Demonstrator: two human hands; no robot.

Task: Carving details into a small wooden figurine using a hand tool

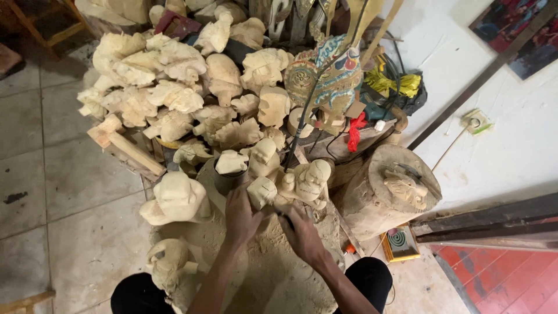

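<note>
My left hand (241, 215) grips a small pale carved wooden head (261, 192) from its left side. My right hand (302, 232) is closed around a dark tool handle (286, 218) whose tip sits at the lower right of that head. A larger carved wooden figure head (311, 181) stands just right of it, touching. Both hands work over a sawdust-covered block (273, 273) between my knees.
A big heap of pale unpainted carved heads (174, 93) fills the upper left. A painted puppet figure (328, 75) leans behind. A log stump (386, 192) with a carved piece stands at right. One large carved head (177, 200) lies left, another (168, 264) lower left. A white wall (500, 134) is at right.
</note>
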